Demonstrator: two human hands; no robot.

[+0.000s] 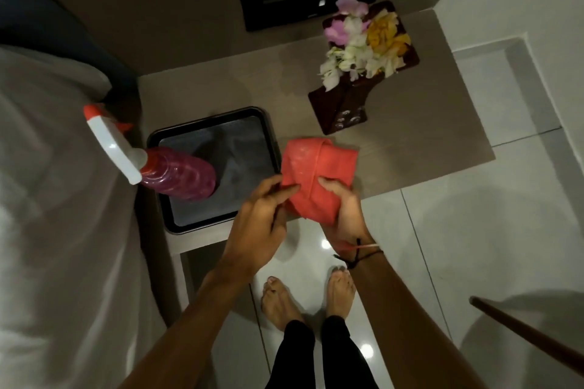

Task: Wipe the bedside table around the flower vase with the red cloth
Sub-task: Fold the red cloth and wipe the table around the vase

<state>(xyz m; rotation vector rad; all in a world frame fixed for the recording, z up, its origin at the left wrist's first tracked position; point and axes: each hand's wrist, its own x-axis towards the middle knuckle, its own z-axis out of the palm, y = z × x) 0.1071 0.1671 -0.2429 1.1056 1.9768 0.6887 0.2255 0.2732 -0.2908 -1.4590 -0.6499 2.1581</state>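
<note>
Head view: red cloth [311, 174], folded, held at frame centre over the near edge of the bedside table [426, 123]; left hand [259, 224] pinches its left edge, fingers closed on the fabric; right hand [343, 202] grips its lower right, thumb on top; flower vase [343, 104] upper right, apart from the cloth; spray bottle [170, 174] on tray [268, 129], left.
</note>
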